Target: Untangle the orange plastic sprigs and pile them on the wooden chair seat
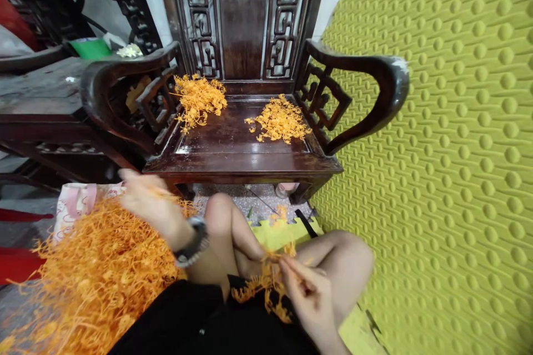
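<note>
My right hand [308, 288] is closed in a pinch on a thin orange plastic flower piece [272, 258] above my lap. More orange pieces [278, 305] lie on the black clothing below it. Smeared by motion, my left hand [145, 194] is raised over the near side of the pile; a hint of orange shows at its fingers, but I cannot tell whether it grips anything. Beside my left leg rises a big heap of tangled, stringy orange pieces [112, 255]. Two smaller heaps sit on the chair seat, a left one [200, 101] and a right one [282, 119].
A carved dark wooden chair [250, 162] faces me, with curved armrests. A patterned bag [75, 205] with pink handles stands behind the large heap. A green container [90, 49] rests on the side table [37, 86] at left. Yellow dimpled foam [449, 177] covers the right side.
</note>
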Available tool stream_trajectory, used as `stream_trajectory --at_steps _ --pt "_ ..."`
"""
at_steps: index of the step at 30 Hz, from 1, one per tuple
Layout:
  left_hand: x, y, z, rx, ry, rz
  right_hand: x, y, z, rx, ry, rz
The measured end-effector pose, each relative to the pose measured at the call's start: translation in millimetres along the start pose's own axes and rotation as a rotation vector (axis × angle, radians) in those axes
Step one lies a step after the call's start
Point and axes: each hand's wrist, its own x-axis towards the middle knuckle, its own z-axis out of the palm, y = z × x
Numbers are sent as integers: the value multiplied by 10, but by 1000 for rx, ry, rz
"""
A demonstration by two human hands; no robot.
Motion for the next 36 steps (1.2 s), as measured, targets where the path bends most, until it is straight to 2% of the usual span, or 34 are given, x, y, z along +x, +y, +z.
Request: stream_trajectory --at_steps 2,3,4,5,8,10,12,15,19,21,23,25,28,32,36 --pt "214 85 -118 -178 293 244 41 43 -152 53 113 104" --pt "257 100 -122 -259 363 338 89 50 -205 91 166 140" --pt "263 98 -82 -311 350 387 150 46 -237 136 208 167" --pt "240 82 1 -330 261 384 217 34 -246 185 238 185" --pt "131 -30 422 -334 -122 191 398 -23 -180 332 258 215" --pt "117 -126 741 -388 -300 34 465 -46 -129 402 246 213" --pt "167 -212 1016 -472 -423 -122 491 -48 -119 456 246 209" --pt "283 -285 1309 -650 -546 -404 495 -31 -183 515 267 229" --pt "347 -333 1534 -921 -678 -867 501 5 -306 579 327 249" --pt "345 -389 1624 -1010 -629 -1049 506 43 -357 601 362 262" --pt "364 -472 1727 -1035 -535 -1155 507 101 -404 605 382 268" --pt "426 -562 1850 -999 -461 -1176 503 171 -451 603 385 266" --pt "589 -645 2050 -875 -436 -1165 490 259 -521 613 414 250" --pt "796 -655 2289 -493 -443 -949 486 301 -598 613 468 235" --pt "893 -729 2482 -329 -429 -784 483 310 -644 608 494 218"
